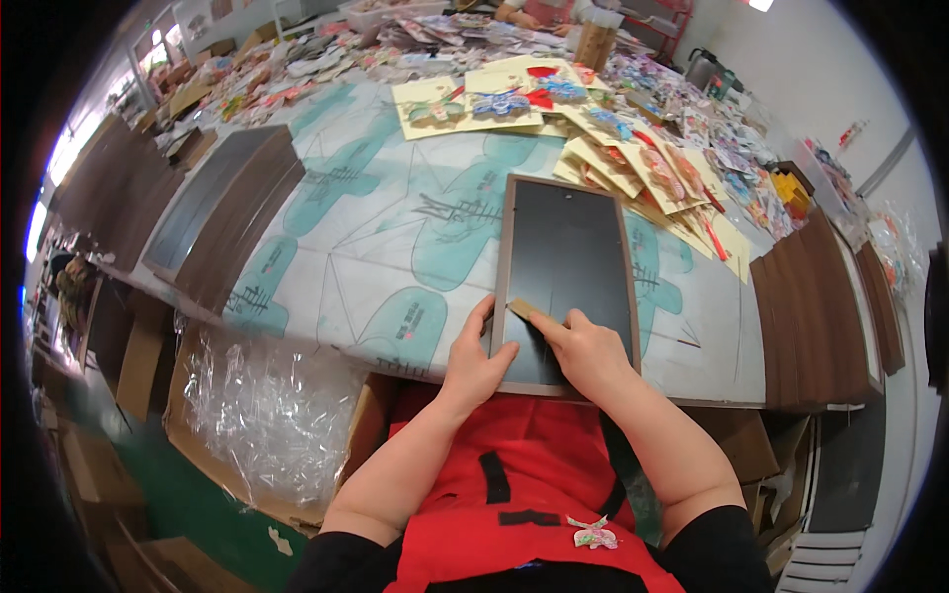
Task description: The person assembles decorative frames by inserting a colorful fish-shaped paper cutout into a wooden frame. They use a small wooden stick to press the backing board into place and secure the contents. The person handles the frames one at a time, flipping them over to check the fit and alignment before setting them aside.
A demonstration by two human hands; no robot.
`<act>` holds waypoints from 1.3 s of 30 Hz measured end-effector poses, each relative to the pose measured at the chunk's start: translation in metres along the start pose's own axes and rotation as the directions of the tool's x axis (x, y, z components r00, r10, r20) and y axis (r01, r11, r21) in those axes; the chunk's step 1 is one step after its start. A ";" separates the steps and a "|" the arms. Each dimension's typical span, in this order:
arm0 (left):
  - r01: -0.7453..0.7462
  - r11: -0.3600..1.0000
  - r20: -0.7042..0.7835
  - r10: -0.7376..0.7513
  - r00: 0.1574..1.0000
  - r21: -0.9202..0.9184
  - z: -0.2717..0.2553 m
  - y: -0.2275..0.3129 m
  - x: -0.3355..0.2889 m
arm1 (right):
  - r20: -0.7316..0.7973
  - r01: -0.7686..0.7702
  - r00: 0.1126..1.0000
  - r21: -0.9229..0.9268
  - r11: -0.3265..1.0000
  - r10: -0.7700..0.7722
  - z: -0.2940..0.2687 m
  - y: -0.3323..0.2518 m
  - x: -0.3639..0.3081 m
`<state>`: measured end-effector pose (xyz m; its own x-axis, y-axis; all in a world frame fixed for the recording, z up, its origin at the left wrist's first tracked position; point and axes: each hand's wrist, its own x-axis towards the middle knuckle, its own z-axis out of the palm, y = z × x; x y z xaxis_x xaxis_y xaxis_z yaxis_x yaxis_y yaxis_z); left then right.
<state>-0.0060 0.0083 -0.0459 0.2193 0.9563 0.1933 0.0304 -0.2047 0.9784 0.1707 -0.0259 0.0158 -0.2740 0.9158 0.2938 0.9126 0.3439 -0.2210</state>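
A brown-rimmed black rectangular panel [570, 252] is gripped at its eight-o'clock edge by the left hand [476, 364], while a flat tan strip [521, 308] is clamped in the right hand [590, 354].

A: What colours lie before you?
B: Your framed panel [568, 257] is blackish grey within a brown frame [505, 237]; the small strip [522, 309] on it is tan.
A: And your table covering [381, 237]?
B: Pale grey, patterned with teal shapes [402, 326] and dark lettering. Beyond it you have cream cards [435, 89] bearing blue, green and red ornaments [499, 103].
A: Your clothes?
B: Your apron [554, 450] is red with black strips [494, 477], your sleeves [727, 553] plain black.
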 end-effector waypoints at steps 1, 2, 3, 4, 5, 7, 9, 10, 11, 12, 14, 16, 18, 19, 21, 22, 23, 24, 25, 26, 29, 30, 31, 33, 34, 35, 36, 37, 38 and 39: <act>0.008 1.000 -0.001 -0.008 1.000 -0.007 0.000 0.001 0.001 | -0.026 0.028 0.999 0.040 0.999 -0.027 0.000 0.006 0.002; 0.016 1.000 -0.002 -0.016 1.000 -0.015 0.001 0.001 -0.001 | -0.029 -0.105 0.993 0.252 0.962 0.116 -0.002 0.017 0.005; 0.024 0.999 -0.008 -0.024 1.000 -0.022 -0.001 0.000 -0.001 | -0.004 -0.217 0.969 0.454 0.864 0.245 -0.003 0.031 0.010; 0.027 0.999 -0.003 -0.027 1.000 -0.028 -0.001 0.001 -0.001 | 0.049 -0.310 0.931 0.631 0.711 0.362 -0.008 0.044 0.013; 0.031 0.999 0.001 -0.031 1.000 -0.033 -0.002 0.002 0.000 | 0.070 -0.358 0.859 0.790 0.497 0.508 -0.017 0.056 0.017; 0.038 0.998 0.008 -0.038 0.999 -0.053 -0.001 0.000 0.000 | 0.120 -0.447 0.746 0.819 0.360 0.655 -0.032 0.084 0.020; 0.023 0.999 0.012 -0.023 1.000 -0.043 0.000 0.000 0.000 | 0.096 -0.603 0.712 0.591 0.536 0.696 -0.036 0.113 0.019; 0.015 0.999 0.010 -0.015 1.000 -0.036 0.000 0.001 0.000 | 0.113 -0.643 0.709 0.509 0.573 0.696 -0.033 0.120 0.019; 0.014 0.999 0.018 -0.013 1.000 -0.039 0.000 0.002 0.001 | 0.130 -0.676 0.705 0.421 0.605 0.697 -0.031 0.126 0.020; 0.018 0.999 0.022 -0.017 1.000 -0.044 -0.001 0.002 -0.001 | 0.152 -0.703 0.699 0.326 0.633 0.699 -0.028 0.129 0.021; 0.025 0.999 0.033 -0.024 0.999 -0.045 -0.001 0.004 0.000 | 0.123 -0.697 0.717 0.145 0.702 0.686 -0.022 0.133 0.023; 0.038 0.999 0.041 -0.037 0.998 -0.036 -0.003 0.005 -0.001 | 0.095 -0.691 0.723 0.074 0.719 0.684 -0.019 0.129 0.026; 0.027 0.999 0.041 -0.026 0.999 -0.024 -0.004 0.003 -0.001 | 0.055 -0.703 0.710 0.119 0.701 0.702 -0.021 0.124 0.027; 0.020 1.000 0.042 -0.019 0.999 -0.018 -0.004 0.003 -0.001 | 0.037 -0.689 0.722 0.119 0.715 0.690 -0.020 0.125 0.026; 0.031 0.999 0.045 -0.029 0.999 -0.042 -0.004 0.003 -0.001 | 0.001 -0.661 0.746 0.118 0.741 0.666 -0.017 0.125 0.025; 0.037 0.998 0.046 -0.034 0.998 -0.054 -0.004 0.003 -0.001 | -0.014 -0.657 0.750 0.102 0.747 0.661 -0.018 0.123 0.025; 0.038 0.998 0.048 -0.035 0.998 -0.057 -0.004 0.003 -0.001 | -0.029 -0.652 0.754 0.085 0.753 0.656 -0.019 0.120 0.026; 0.039 0.997 0.049 -0.036 0.998 -0.062 -0.004 0.002 -0.001 | -0.044 -0.648 0.758 0.067 0.759 0.651 -0.020 0.117 0.027; 0.040 0.997 0.050 -0.037 0.998 -0.066 -0.005 0.001 -0.001 | -0.066 -0.639 0.763 0.074 0.765 0.644 -0.019 0.116 0.026; 0.046 0.997 0.052 -0.042 0.998 -0.067 -0.005 0.002 0.000 | -0.087 -0.631 0.767 0.080 0.772 0.636 -0.018 0.116 0.025; 0.061 0.996 0.066 -0.057 0.996 -0.057 -0.004 0.005 0.000 | -0.095 -0.619 0.780 0.019 0.785 0.618 -0.017 0.115 0.024; 0.064 0.997 0.068 -0.061 0.996 -0.043 -0.005 0.007 0.000 | -0.086 -0.614 0.787 -0.013 0.789 0.611 -0.018 0.113 0.026; 0.066 0.997 0.071 -0.064 0.995 -0.029 -0.005 0.007 0.001 | -0.081 -0.600 0.800 -0.068 0.797 0.595 -0.020 0.110 0.027; 0.057 0.998 0.065 -0.055 0.996 -0.019 -0.005 0.001 0.001 | -0.065 -0.568 0.822 -0.176 0.804 0.566 -0.024 0.100 0.031; 0.053 0.999 0.063 -0.052 0.997 -0.013 -0.005 -0.002 0.000 | -0.063 -0.549 0.832 -0.230 0.804 0.551 -0.023 0.095 0.034; 0.051 0.999 0.060 -0.051 0.997 -0.011 -0.005 -0.003 0.000 | -0.060 -0.529 0.843 -0.284 0.800 0.535 -0.022 0.091 0.036; 0.048 0.999 0.061 -0.048 0.997 -0.007 -0.006 -0.003 0.000 | -0.058 -0.509 0.851 -0.335 0.793 0.522 -0.021 0.087 0.038; 0.045 0.999 0.062 -0.045 0.997 -0.003 -0.006 -0.003 0.001 | -0.076 -0.478 0.871 -0.361 0.800 0.486 -0.019 0.085 0.039; 0.045 0.999 0.064 -0.045 0.997 0.001 -0.005 -0.003 0.000 | -0.052 -0.474 0.868 -0.385 0.792 0.494 -0.017 0.082 0.041; 0.044 0.999 0.063 -0.044 0.997 0.008 -0.006 -0.003 0.000 | -0.028 -0.467 0.866 -0.406 0.786 0.500 -0.016 0.078 0.045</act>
<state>-0.0117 0.0105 -0.0481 0.2789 0.9494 0.1445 0.0475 -0.1640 0.9853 0.2345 0.0394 0.0263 0.2278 0.9587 0.1702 0.9680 -0.2418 0.0664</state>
